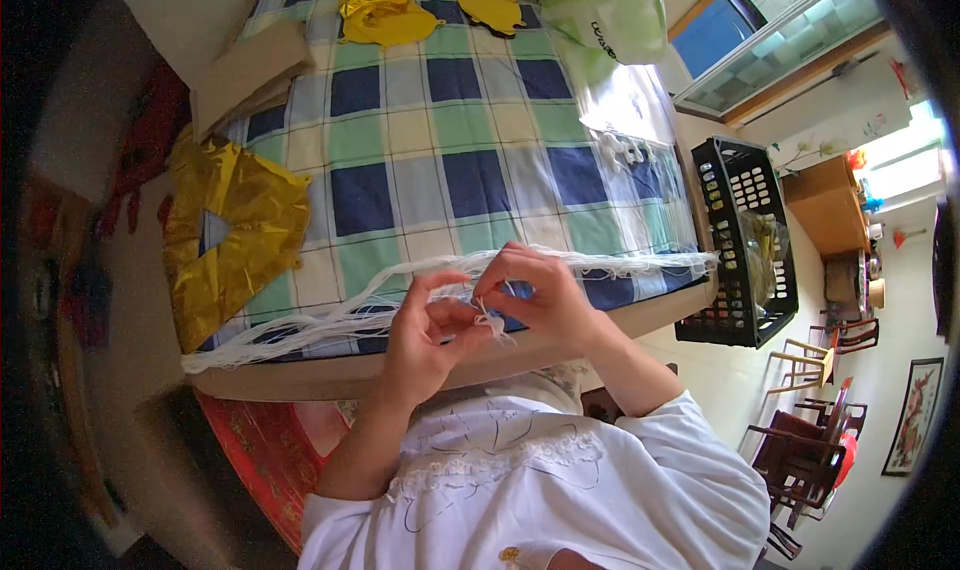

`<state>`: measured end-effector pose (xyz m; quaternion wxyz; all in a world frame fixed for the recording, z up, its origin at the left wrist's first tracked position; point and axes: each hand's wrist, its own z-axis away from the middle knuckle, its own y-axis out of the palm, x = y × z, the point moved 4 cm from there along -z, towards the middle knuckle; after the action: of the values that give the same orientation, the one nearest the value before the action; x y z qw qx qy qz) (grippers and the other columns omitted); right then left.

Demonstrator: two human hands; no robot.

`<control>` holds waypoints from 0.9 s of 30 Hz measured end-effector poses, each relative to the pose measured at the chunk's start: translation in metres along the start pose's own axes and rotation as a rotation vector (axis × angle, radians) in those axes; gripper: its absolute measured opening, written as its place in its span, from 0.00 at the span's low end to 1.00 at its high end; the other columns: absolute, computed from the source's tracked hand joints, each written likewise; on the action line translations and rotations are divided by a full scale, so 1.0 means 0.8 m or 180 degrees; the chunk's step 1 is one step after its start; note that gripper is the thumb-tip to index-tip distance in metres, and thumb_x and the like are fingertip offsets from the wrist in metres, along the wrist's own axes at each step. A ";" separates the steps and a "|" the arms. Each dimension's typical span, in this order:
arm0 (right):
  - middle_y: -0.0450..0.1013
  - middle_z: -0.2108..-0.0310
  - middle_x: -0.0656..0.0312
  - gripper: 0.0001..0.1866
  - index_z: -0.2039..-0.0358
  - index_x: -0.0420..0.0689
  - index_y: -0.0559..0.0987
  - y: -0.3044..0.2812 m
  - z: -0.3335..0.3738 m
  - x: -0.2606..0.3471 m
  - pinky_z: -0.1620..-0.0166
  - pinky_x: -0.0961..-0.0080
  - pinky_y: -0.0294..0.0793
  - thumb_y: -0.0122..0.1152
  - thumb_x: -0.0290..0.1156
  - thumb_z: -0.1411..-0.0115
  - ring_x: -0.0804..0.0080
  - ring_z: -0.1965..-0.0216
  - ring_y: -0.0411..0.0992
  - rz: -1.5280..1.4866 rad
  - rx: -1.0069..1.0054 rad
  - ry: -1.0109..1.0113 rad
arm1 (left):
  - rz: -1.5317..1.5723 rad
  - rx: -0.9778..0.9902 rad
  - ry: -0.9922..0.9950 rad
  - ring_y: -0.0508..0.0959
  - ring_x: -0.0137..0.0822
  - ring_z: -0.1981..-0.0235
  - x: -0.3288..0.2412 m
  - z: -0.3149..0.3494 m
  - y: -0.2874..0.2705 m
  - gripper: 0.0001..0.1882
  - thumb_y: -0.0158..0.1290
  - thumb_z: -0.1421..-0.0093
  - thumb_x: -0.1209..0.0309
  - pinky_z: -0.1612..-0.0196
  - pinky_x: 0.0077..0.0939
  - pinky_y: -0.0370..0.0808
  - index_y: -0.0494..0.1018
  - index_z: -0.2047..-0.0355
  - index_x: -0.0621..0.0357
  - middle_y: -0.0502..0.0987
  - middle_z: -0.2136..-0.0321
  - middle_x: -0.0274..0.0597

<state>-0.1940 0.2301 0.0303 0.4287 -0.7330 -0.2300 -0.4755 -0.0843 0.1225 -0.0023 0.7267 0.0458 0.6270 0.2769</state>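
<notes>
A long bundle of white strings (310,332) lies along the near edge of a table covered with a checked cloth. Over its middle, both hands meet in front of my chest. My left hand (425,332) is closed, its thumb and fingers pinching a white string (493,322) whose loose ends hang out between the hands. From the other side my right hand (540,288) grips the same string between thumb and forefinger. Fingers partly hide the string, so I cannot tell whether it is knotted. A small blue patch shows behind the fingertips.
Shiny gold foil pieces (265,200) lie at the left edge, with yellow ones (390,18) at the far side. Brown cardboard (250,75) sits far left. A green-and-white plastic bag (605,15) is at the far right. Beside the table stands a black plastic crate (712,300).
</notes>
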 end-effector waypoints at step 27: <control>0.71 0.74 0.59 0.08 0.70 0.43 0.78 0.033 0.018 0.007 0.69 0.68 0.71 0.65 0.22 0.52 0.60 0.71 0.71 0.1288 -0.0367 -0.0545 | -0.0027 -0.0894 0.0443 0.76 0.26 0.76 0.025 -0.015 -0.028 0.04 0.57 0.45 0.79 0.72 0.20 0.72 0.75 0.68 0.63 0.78 0.72 0.38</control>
<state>-0.1648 0.2281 0.0220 0.4516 -0.8251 -0.0864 -0.3282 -0.0868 0.1098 -0.0317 0.6819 -0.0783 0.6311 0.3613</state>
